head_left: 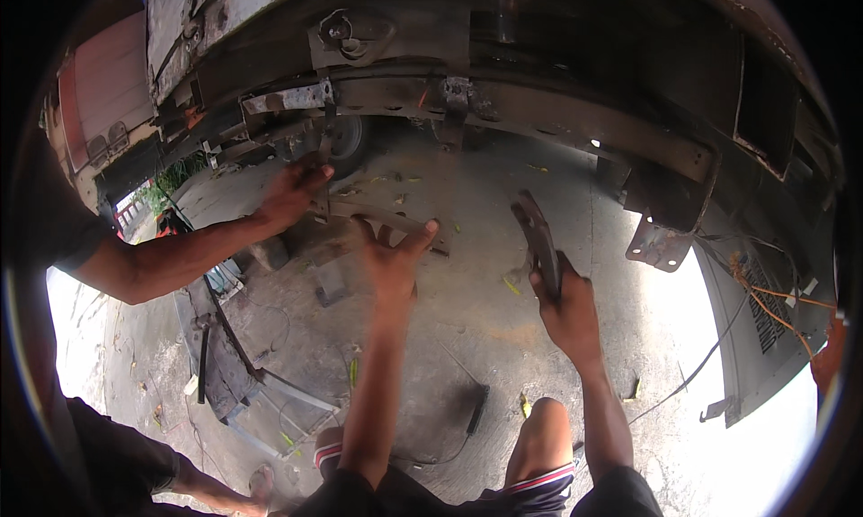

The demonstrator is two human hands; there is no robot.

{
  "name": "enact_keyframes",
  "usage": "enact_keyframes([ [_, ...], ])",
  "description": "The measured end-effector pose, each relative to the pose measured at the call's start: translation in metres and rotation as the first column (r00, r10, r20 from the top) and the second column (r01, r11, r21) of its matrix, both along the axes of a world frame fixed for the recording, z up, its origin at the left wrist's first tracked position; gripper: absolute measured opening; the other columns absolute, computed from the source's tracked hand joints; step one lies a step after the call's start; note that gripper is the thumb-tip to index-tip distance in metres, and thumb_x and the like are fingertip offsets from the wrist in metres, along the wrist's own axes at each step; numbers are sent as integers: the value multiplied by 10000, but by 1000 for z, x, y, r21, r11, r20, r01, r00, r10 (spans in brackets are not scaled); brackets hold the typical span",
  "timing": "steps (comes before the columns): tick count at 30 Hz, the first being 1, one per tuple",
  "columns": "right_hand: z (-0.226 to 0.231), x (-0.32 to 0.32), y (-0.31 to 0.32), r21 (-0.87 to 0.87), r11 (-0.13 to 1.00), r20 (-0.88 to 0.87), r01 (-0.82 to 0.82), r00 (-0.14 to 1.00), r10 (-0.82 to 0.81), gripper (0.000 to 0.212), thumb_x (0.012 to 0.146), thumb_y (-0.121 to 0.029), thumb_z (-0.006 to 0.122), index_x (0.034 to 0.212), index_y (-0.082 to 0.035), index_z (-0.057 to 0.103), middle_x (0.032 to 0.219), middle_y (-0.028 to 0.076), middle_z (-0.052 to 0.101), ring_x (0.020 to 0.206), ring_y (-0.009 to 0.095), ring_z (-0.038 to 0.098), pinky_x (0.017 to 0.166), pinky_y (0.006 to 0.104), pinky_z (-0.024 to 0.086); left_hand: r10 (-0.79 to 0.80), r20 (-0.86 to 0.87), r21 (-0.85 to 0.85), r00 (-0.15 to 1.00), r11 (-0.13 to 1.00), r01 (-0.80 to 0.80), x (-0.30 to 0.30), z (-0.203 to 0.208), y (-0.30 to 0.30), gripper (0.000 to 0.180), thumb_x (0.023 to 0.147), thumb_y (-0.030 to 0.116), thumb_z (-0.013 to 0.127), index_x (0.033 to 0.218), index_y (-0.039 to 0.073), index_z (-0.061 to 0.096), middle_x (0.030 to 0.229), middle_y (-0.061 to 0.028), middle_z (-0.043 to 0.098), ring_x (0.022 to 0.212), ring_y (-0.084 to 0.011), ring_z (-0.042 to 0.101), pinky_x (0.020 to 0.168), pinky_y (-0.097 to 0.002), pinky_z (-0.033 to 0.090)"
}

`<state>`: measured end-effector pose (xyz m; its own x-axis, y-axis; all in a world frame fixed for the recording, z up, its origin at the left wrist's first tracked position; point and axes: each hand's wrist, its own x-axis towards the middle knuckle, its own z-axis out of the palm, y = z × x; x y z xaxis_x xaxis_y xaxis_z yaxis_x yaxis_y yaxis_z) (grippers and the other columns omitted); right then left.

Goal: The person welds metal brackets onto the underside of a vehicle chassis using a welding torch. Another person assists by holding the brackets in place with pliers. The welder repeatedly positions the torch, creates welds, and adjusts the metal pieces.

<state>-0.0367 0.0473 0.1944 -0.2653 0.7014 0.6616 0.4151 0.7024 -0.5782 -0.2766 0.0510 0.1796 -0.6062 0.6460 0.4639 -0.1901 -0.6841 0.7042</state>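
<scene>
My left hand [393, 258] is closed on a flat metal bar [401, 221], with the thumb near the bar's right end. The bar is held below the rusty vehicle frame beam [557, 112]. In my right hand [568, 312] is a dark metal tool with a forked end [538, 229], pointing up and to the left, apart from the bar; its exact kind is unclear. At the left, a co-worker's hand [295, 196] grips near the lower end of a hanging metal strip [329, 132], close to the bar's left end.
A wheel [349, 144] shows beyond the beam. A metal panel with a blue-grey frame [274, 409] lies on the concrete floor at left. A black rod-like object with a cable [478, 409] is between my knees. Orange and dark wires [764, 288] hang at right beside a grey panel [755, 355].
</scene>
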Motion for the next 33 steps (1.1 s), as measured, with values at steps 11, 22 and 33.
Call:
enact_keyframes([
  [11,-160,18,-14,-540,689,-476,-483,851,223,198,934,-167,626,1031,4,607,698,24,638,440,41,440,402,236,310,10,61,100,998,995,-16,2,-9,-9,1219,730,-57,794,1545,86,-101,1396,-188,360,1240,-284,466,1011,-375,446],
  [22,-122,7,-21,-605,637,-380,-478,876,297,233,898,-25,630,1112,58,591,917,94,636,703,127,590,642,302,487,-72,74,-44,995,996,75,6,-32,-14,647,902,447,631,1377,41,464,1228,-100,578,1114,-249,590,960,-374,463],
  [33,-60,-45,-24,-317,925,358,-208,877,320,258,862,-142,660,1071,-19,571,795,234,656,788,427,645,686,476,502,173,-41,18,984,985,-173,62,-94,-25,686,902,630,476,1274,54,492,1096,-59,593,1010,-227,609,846,-389,502],
])
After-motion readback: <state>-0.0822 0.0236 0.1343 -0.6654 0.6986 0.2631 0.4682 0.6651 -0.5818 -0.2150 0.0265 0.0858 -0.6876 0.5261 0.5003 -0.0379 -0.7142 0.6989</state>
